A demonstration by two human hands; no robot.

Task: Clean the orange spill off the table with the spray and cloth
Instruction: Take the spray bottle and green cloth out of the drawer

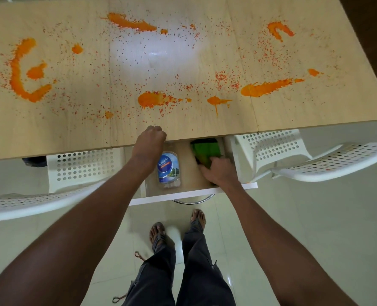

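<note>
Two white perforated chairs are seen beside the table edge: the left chair (50, 195) is pushed partly under it, and the right chair (315, 160) is angled outward. A pale, glossy tiled floor (293, 228) is spread beneath. Dark trousers (194, 272) and sandalled feet (157, 231) are shown on it below.

White chairs (79, 166) flank the open drawer (192, 193); table edge (72, 151) overhangs its back half
</note>
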